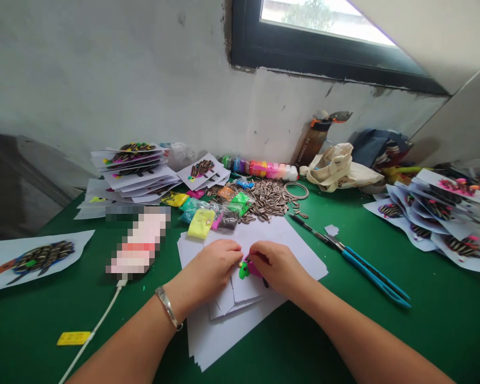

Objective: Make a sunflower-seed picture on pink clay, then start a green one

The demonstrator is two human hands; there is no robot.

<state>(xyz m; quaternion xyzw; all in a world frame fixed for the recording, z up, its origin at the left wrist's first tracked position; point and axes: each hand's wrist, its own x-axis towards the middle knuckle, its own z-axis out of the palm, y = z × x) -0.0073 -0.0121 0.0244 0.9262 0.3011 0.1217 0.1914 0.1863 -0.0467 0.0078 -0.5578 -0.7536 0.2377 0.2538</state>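
A small clay figure with a green head [244, 271], a magenta body [254, 269] and black leg pieces lies on a white sheet [246, 290] atop a paper stack. Bent over its upper right is my right hand [278, 264], thumb and fingers pinched together; anything between them is hidden. My left hand [216, 264] rests on the paper at the figure's left, fingers curled together, tips close to the green head. What it may grip is too small to make out. Just beyond are clay packets, among them a yellow one [200, 224] and a black one [228, 220].
Striped sunflower seeds [266, 200] lie in a pile behind the paper, near a tape ring [296, 190]. Blue tweezers [376, 274] lie at right. Stacks of seed pictures stand left [138, 176] and right [444, 213]. A charging cable [100, 322] crosses the left side.
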